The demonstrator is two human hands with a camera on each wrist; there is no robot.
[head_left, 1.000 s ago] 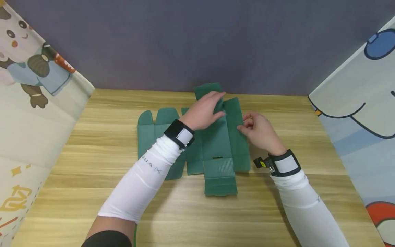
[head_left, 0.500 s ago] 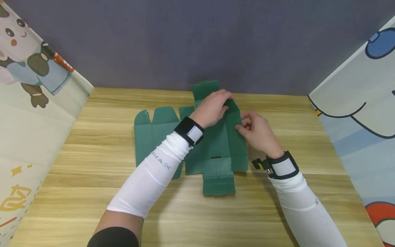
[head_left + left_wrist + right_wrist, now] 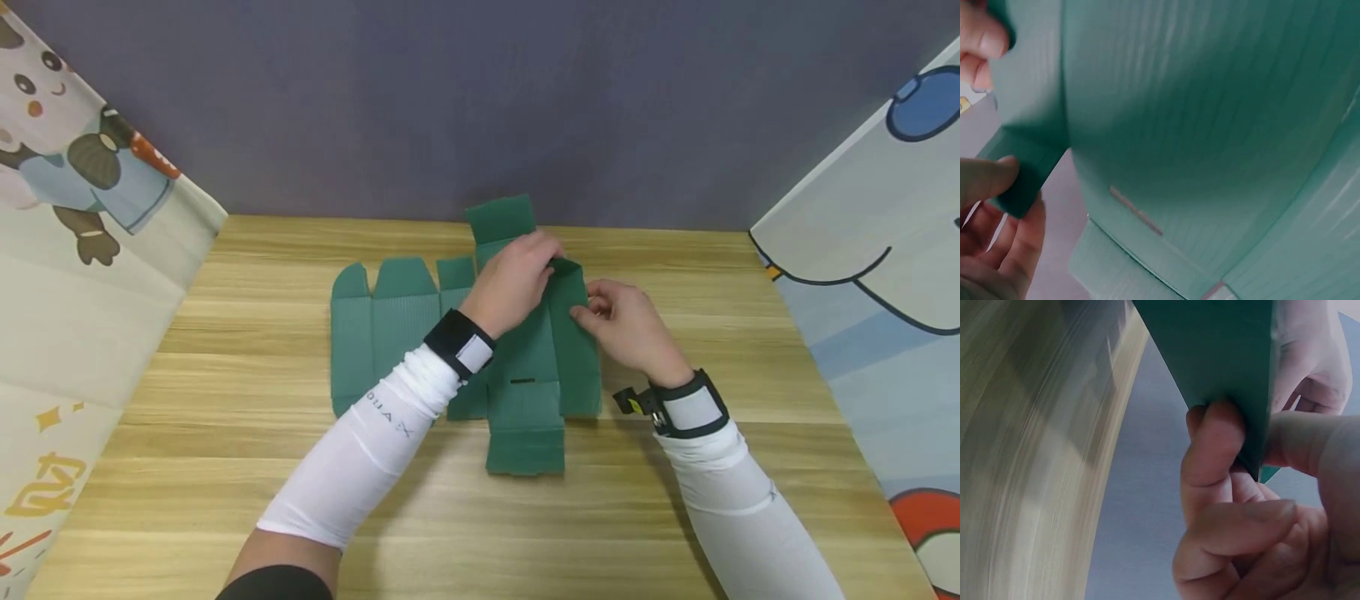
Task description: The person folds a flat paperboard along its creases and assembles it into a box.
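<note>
A green corrugated cardboard box blank (image 3: 525,350) lies partly unfolded on the wooden table, its right side panel raised. My left hand (image 3: 513,279) reaches across its upper part. In the left wrist view, the thumb and fingers of this left hand (image 3: 1004,212) pinch a small end flap (image 3: 1025,169), which bends inward from the panel. My right hand (image 3: 626,325) pinches the outer edge of the right side panel (image 3: 577,350). Seen from the right wrist, the panel (image 3: 1222,356) sits between the right hand's thumb and fingers (image 3: 1213,450).
Left of the base, further panels with rounded tabs (image 3: 401,279) spread flat, partly under the left forearm. A far flap (image 3: 501,218) stands near the grey-blue wall (image 3: 480,108). The wooden tabletop (image 3: 247,358) runs between cartoon-printed side sheets (image 3: 862,275).
My left hand has moved right from the middle of the blank to the side panel's far end flap, which now bends inward. My right hand keeps its pinch, almost unmoved.
</note>
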